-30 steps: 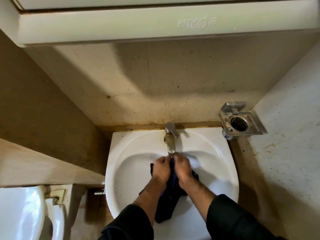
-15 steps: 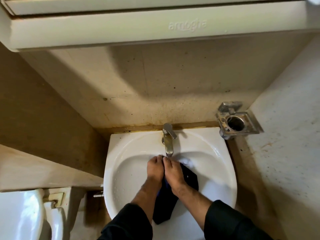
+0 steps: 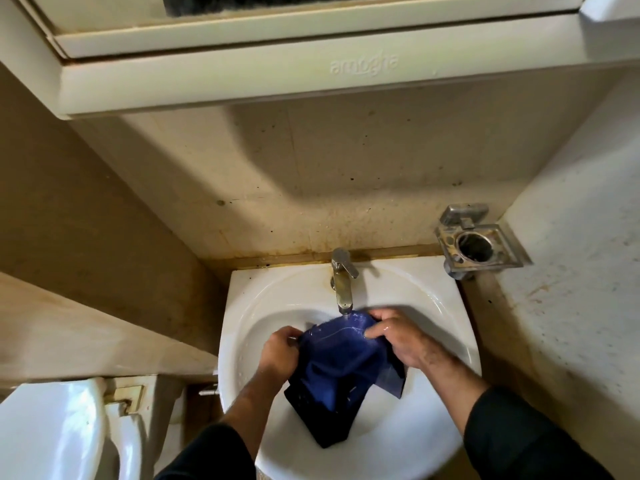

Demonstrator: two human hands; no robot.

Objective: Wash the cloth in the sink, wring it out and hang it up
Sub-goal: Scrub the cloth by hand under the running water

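A dark blue cloth (image 3: 341,368) is spread open over the bowl of the white sink (image 3: 263,299), wet and shiny along its upper edge. Water runs from the metal tap (image 3: 342,282) onto that edge. My left hand (image 3: 278,353) grips the cloth's left side and my right hand (image 3: 394,336) pinches its upper right corner just beside the spout. The lower part of the cloth hangs down darker into the basin.
A metal tumbler holder (image 3: 476,244) is fixed to the wall at the sink's right. A cabinet (image 3: 311,67) overhangs above. A white toilet (image 3: 52,431) stands at the lower left, behind a beige ledge (image 3: 86,327). Walls close in on both sides.
My hands were pressed together under the tap with the cloth bunched between them. They have moved apart sideways, stretching the cloth open under the water.
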